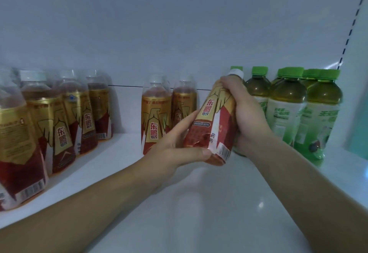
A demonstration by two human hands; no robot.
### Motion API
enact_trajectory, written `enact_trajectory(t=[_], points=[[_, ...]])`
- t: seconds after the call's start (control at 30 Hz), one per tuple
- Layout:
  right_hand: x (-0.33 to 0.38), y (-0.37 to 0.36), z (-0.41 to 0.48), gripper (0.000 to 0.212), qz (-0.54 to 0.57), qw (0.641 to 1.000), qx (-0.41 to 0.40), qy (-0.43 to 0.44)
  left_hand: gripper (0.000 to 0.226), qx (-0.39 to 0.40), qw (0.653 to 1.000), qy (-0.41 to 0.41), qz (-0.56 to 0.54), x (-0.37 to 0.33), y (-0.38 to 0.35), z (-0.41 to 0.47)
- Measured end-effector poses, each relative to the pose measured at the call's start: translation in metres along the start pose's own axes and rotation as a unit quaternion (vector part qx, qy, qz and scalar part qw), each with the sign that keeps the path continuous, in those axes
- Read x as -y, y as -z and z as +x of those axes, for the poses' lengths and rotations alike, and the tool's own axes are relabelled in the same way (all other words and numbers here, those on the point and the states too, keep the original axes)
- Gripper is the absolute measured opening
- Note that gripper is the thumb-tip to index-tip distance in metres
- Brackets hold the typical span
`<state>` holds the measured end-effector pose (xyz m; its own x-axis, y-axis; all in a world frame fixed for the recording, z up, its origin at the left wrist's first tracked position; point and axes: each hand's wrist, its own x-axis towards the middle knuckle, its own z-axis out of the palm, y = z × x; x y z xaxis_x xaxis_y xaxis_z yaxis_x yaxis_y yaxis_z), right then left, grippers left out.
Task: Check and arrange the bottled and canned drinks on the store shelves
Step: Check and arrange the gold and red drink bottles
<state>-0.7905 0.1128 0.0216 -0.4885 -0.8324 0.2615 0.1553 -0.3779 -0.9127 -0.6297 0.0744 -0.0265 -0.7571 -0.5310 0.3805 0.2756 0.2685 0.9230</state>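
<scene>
I hold one gold-and-red energy drink bottle [213, 121] tilted above the white shelf [199, 203], its white cap leaning back to the right. My left hand [179, 143] grips its lower end from the left, thumb under the base. My right hand [243, 113] wraps the upper body and neck from the right. Two matching bottles [157, 117] stand upright just behind my left hand. Several more of them [59, 117] stand in rows at the left. Green-capped tea bottles [310, 109] stand at the right, partly hidden by my right hand.
The shelf's white back wall [179, 33] rises behind the bottles. A slotted upright [350, 27] runs up the right side. A gap of bare shelf lies between the left rows and the middle pair.
</scene>
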Motion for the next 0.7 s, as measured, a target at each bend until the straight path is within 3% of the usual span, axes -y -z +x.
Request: enact_trajectory(t=[0.2, 0.43, 0.6, 0.7], points=[[-0.001, 0.001, 0.002, 0.059, -0.019, 0.999, -0.007, -0.028, 0.079, 0.018, 0.999, 0.014, -0.032, 0.005, 0.007, 0.003], [-0.005, 0.001, 0.003, 0.062, -0.024, 0.999, -0.006, -0.036, 0.067, -0.024, 1.0, -0.018, 0.001, 0.007, 0.002, 0.002], [-0.003, -0.003, -0.002, 0.052, -0.029, 1.0, -0.009, -0.006, 0.077, -0.022, 1.0, 0.003, 0.011, 0.006, 0.005, 0.0], [0.0, -0.005, -0.006, 0.052, -0.061, 0.998, -0.015, 0.028, 0.068, -0.045, 0.998, 0.043, 0.0, 0.004, 0.006, 0.01]])
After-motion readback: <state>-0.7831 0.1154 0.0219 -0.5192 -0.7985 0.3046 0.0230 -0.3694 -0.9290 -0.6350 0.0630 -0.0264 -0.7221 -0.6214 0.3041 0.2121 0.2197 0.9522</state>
